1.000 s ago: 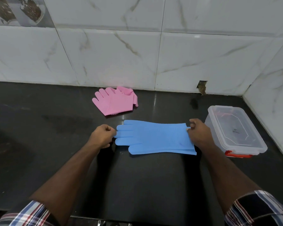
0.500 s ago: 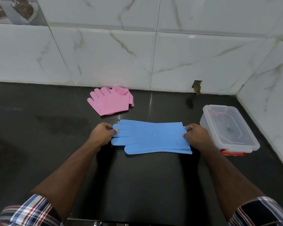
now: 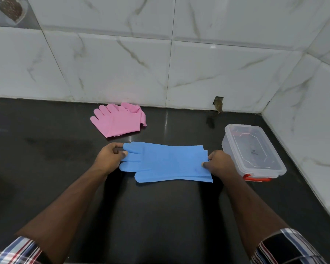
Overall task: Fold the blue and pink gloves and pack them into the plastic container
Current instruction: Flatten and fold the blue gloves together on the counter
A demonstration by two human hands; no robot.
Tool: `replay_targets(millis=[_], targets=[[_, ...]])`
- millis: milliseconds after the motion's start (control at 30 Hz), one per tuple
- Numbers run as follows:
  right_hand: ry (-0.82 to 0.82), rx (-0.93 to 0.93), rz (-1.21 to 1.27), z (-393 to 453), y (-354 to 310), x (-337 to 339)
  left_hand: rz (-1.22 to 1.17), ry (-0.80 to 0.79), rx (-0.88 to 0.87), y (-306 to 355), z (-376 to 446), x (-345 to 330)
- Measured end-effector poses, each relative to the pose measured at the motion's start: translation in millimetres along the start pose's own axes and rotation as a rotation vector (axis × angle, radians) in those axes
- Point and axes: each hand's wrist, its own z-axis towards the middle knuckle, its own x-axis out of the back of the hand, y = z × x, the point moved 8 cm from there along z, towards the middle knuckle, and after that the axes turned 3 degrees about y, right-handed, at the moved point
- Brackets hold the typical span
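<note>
The blue gloves (image 3: 166,161) lie stacked flat on the black counter, fingers pointing left and cuffs right. My left hand (image 3: 110,158) pinches the fingertip end. My right hand (image 3: 218,164) pinches the cuff end. The pink gloves (image 3: 119,120) lie folded farther back, near the wall. A clear plastic container (image 3: 255,151) with its lid on and an orange clip at the front stands to the right of my right hand.
The black counter (image 3: 46,149) runs left and toward me. White marble tile walls (image 3: 179,73) close the back and the right side, forming a corner behind the container. A small hole (image 3: 218,103) sits at the base of the back wall.
Both hands have kept their hold on the blue gloves. My left thumb now lies over the glove fingers and the cuff layers look slightly shifted. The camera has tilted a little.
</note>
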Motion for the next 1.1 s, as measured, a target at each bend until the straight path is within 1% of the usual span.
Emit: replay_targets(millis=[167,267,333,433,533,700,767,867,967,1000,1100], targets=[[0.032,0.047,0.037,2.1,-5.1,0.2,0.022,-0.047,0.02,4.2,-2.7,-4.7],[0.098,0.033,0.112,0.2,-4.8,2.9,0.025,-0.088,0.029,2.5,-2.2,-5.3],[0.128,0.048,0.169,-1.9,-6.6,5.5,0.018,-0.085,0.023,2.4,-1.3,-3.5],[0.149,0.066,0.32,-6.0,-6.4,10.4,-0.03,-0.061,0.012,7.5,-2.0,-2.5],[0.19,0.041,0.49,-6.8,1.6,16.1,-0.071,-0.066,0.0,15.3,-3.2,-4.7],[0.158,-0.015,0.765,-11.0,9.1,21.6,-0.072,-0.083,-0.033,30.2,-2.6,-5.9],[0.157,-0.025,0.804,-13.8,12.6,23.0,-0.042,-0.08,-0.058,34.7,0.1,-6.4],[0.166,-0.021,0.678,-17.7,19.3,18.0,0.02,-0.099,-0.051,29.4,2.2,-11.5],[0.112,0.031,0.334,-20.7,21.0,3.7,0.07,-0.099,0.033,11.9,2.2,-13.3],[0.085,0.022,0.266,-21.3,23.1,-1.6,0.089,-0.085,0.046,7.5,2.7,-11.7],[0.073,-0.008,0.231,-19.0,27.0,-5.4,0.089,-0.047,0.058,1.5,5.2,-6.5]])
